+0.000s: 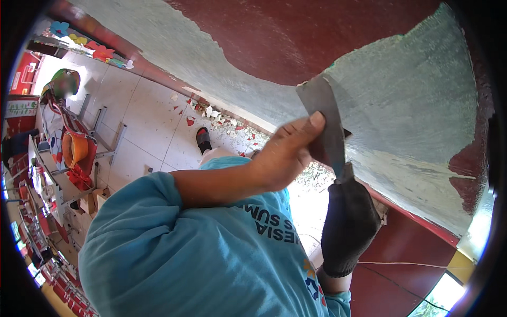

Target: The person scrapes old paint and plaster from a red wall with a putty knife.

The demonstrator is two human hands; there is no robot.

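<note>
Grips the handle end of a metal scraper (334,126) in the right hand (349,227), clothed in a dark knitted glove and closed around the grip, thus hiding the handle. Leaves exposed the neck and the broad grey blade, pointing up and slightly left from the glove. Pinches the blade with the bare left hand (282,158), slightly blurred: thumb laid along the near face, fingers bent behind and largely hidden. Keeps the two hands apart on the one tool, left hand on the blade, right hand below it and to its right.

Places the scraper between the hands and in front of a wall (280,31), near the border between dark red paint and a rough grey patch (406,90). Does not reveal any contact between blade and wall; cannot tell.

Includes, below the wall, pale floor tiles (124,105) strewn along the wall's foot with red and white flakes (214,114); near these, a dark sandal (203,137). Shows also a turquoise shirt (195,259) in the foreground and, farther left, an orange container (76,149).
</note>
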